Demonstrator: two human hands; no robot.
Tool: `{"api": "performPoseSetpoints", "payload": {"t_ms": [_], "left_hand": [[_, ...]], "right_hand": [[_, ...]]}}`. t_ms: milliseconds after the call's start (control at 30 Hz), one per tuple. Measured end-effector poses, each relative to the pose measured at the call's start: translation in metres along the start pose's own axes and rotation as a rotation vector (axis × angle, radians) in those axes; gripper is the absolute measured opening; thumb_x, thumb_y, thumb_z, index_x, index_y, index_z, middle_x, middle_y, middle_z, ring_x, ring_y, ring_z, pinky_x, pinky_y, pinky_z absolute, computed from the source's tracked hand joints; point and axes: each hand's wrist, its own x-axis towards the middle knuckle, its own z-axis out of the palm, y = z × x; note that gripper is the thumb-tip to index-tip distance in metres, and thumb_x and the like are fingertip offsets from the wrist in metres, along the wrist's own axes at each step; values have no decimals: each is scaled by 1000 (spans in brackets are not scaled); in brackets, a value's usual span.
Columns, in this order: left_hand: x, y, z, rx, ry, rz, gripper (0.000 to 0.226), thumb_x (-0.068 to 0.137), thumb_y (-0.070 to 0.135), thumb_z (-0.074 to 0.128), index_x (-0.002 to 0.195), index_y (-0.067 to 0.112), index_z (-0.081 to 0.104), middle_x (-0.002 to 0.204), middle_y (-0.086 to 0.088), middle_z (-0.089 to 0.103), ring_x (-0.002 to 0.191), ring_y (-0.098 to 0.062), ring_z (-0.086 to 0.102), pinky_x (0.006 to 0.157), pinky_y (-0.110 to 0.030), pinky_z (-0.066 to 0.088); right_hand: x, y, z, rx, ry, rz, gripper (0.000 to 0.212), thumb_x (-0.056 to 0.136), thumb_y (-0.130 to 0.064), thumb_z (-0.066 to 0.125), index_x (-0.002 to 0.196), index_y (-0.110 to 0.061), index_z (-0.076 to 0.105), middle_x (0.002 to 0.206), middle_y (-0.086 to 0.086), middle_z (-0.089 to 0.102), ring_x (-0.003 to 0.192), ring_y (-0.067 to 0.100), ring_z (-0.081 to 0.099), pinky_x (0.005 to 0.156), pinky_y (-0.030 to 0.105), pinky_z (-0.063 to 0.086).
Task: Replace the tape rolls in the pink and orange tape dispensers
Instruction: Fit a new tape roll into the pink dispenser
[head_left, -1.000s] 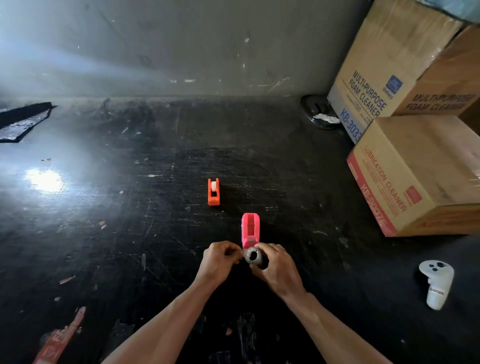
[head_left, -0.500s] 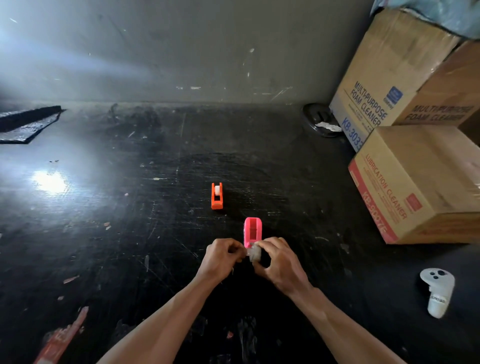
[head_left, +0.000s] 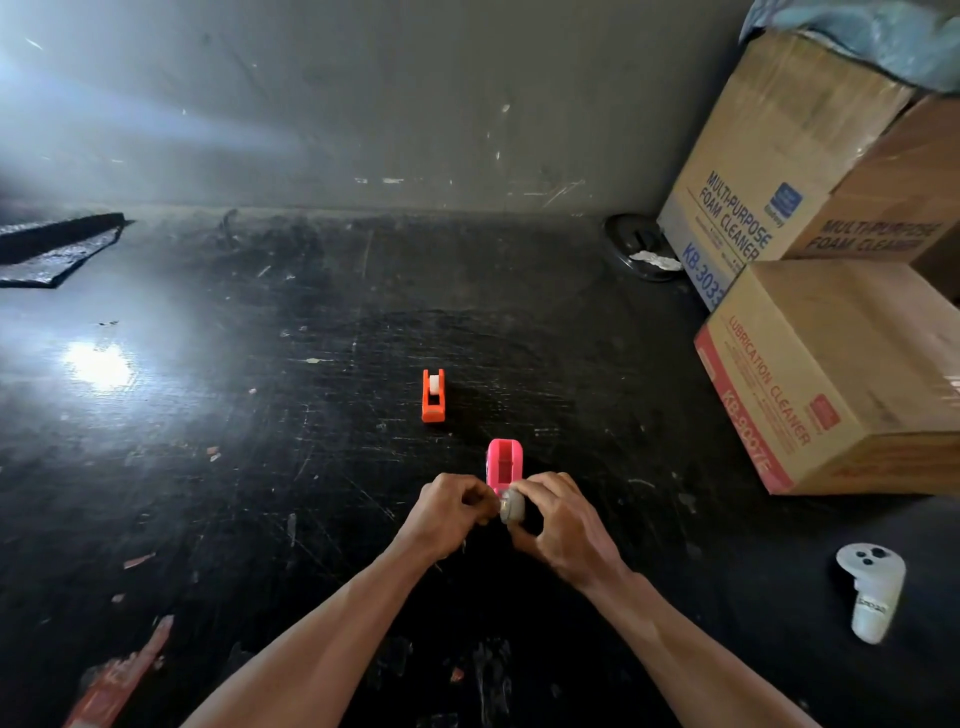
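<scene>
A pink tape dispenser (head_left: 504, 464) stands on the black floor just beyond my hands, its slot showing no roll. A small clear tape roll (head_left: 512, 506) is held in front of it, edge-on to me. My right hand (head_left: 563, 525) grips the roll from the right. My left hand (head_left: 449, 512) pinches at the roll's left side with closed fingertips. Farther away, slightly left, an orange tape dispenser (head_left: 433, 397) sits with a white roll in it.
Cardboard boxes (head_left: 831, 374) are stacked at the right against the grey wall. A white controller (head_left: 872, 590) lies at the right near me. A dark round object (head_left: 641, 247) sits beside the boxes. A black mat piece (head_left: 57, 249) lies far left.
The roll has turned from facing me with its hole showing to edge-on. Both hands stay together on it, and the view has shifted slightly.
</scene>
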Motion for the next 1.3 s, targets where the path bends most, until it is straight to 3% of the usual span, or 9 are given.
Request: {"api": "performPoseSetpoints", "payload": {"t_ms": [133,233,300,433,500,633,1000,1200,1300], "left_hand": [[0,-1,3,-12,11,-5,7,90,23,74,85,23,78,79,-3,77,69,-6,69,72,-29,59],[0,-1,5,-13,6,-2,8,91,22,73,86,21,78,80,-3,77,70,-5,69,74,-30,59],[1,-2,6,-21,16,-5,8,91,19,72,87,20,78,78,-1,76,68,-2,68,71,-27,58],[2,-1,4,-52,39,-22,6,90,22,74,90,20,79,74,4,74,62,4,66,64,-14,50],[3,0,3,-76,62,-35,5,88,25,75,88,22,79,75,3,76,65,1,68,66,-18,53],[7,-1,2,-88,72,-44,4,88,25,76,90,23,79,83,1,79,80,-13,75,79,-29,60],[19,-3,1,-79,65,-38,4,89,16,75,88,19,78,80,2,78,76,-10,75,80,-30,62],[35,-5,3,-13,62,-22,4,91,18,74,89,17,77,81,0,78,75,-9,73,78,-32,62],[46,-4,2,58,54,-2,5,92,19,73,93,17,77,86,3,77,81,-10,74,79,-31,62]], "right_hand": [[2,1,3,-18,14,-17,27,81,-23,80,105,-12,75,108,-1,70,100,13,57,82,9,42],[3,2,7,-48,8,-39,38,82,-22,80,118,-12,74,111,3,70,103,20,61,87,30,56],[5,3,8,-69,3,-44,47,83,-23,79,128,-12,71,114,3,70,105,21,62,89,35,58],[5,6,9,-24,-2,42,64,85,-30,81,144,-14,60,127,-1,65,118,15,56,96,18,45],[3,7,10,28,52,129,61,84,-34,82,139,-17,64,125,-5,67,117,11,57,93,13,39],[1,6,15,82,108,238,46,81,-32,85,124,-21,75,109,-6,75,103,11,67,90,23,52],[8,8,20,117,101,272,34,88,-33,80,120,-22,78,104,-6,78,94,8,69,83,26,57],[19,17,24,111,74,287,37,89,-48,74,116,-24,79,98,-6,78,91,9,68,80,31,58],[26,21,26,129,40,298,39,88,-62,65,101,-29,81,87,-7,75,83,8,66,73,31,55]]}}
